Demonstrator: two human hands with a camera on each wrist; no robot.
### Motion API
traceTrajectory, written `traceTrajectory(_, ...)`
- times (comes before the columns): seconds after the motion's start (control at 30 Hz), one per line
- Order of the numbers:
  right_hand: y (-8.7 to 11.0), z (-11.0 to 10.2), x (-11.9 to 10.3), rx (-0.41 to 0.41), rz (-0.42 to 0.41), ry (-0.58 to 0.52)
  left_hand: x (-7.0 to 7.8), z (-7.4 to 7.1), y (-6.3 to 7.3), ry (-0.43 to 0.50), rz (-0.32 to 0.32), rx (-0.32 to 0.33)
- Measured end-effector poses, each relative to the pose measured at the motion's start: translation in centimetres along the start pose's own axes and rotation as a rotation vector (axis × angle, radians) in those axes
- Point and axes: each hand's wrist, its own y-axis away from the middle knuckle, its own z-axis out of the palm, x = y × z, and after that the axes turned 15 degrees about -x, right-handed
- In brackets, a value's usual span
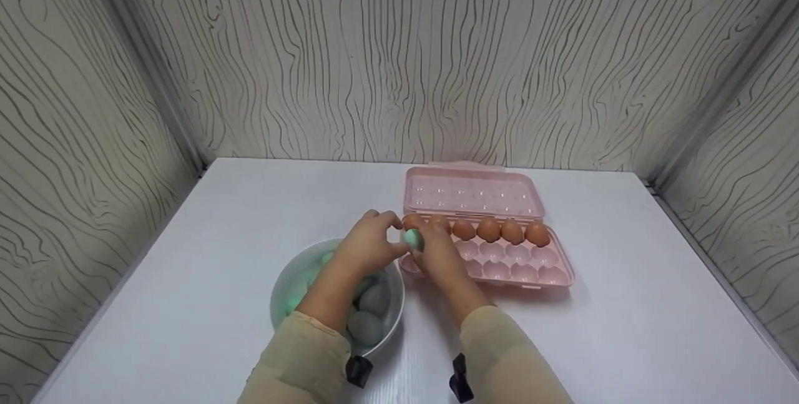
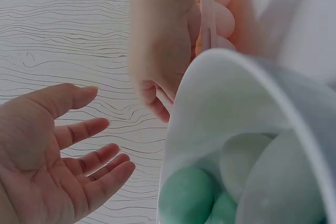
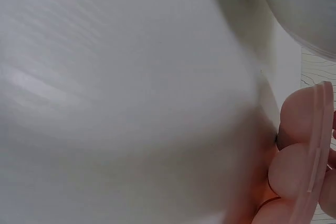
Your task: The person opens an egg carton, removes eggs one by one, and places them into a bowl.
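Note:
My right hand (image 1: 439, 254) pinches a green egg (image 1: 413, 240) at the left end of a pink egg carton (image 1: 565, 276). Brown eggs (image 1: 489, 230) fill the carton's back row, and bare hollows show in the rows in front. To the left of the egg is my left hand (image 1: 368, 243), thumb and fingers parted. The left wrist view shows that hand (image 2: 68, 156) with an uncovered palm and nothing in it. Beneath my left forearm stands a white bowl (image 1: 286, 271) with several green and grey eggs (image 1: 366, 328) inside. The right wrist view catches mostly tabletop and the carton's underside (image 3: 294, 171).
The carton's lid (image 1: 474, 192) lies folded back behind it, towards the patterned rear wall (image 1: 374, 67). Side walls (image 1: 62, 110) flank the white table (image 1: 624, 304). The bowl's rim (image 1: 401, 313) comes close to the carton's left end.

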Motion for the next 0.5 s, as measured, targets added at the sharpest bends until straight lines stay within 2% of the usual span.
traceTrajectory(0.27,-0.7,0.2,-0.1,-0.031,0.062,0.1,-0.1,0.3,-0.2,0.085,-0.035,0.005)
traceTrajectory(0.5,-1.4,0.6,-0.1,-0.074,0.097,0.051,-0.2,0.3,-0.4,0.092,0.01,0.016)
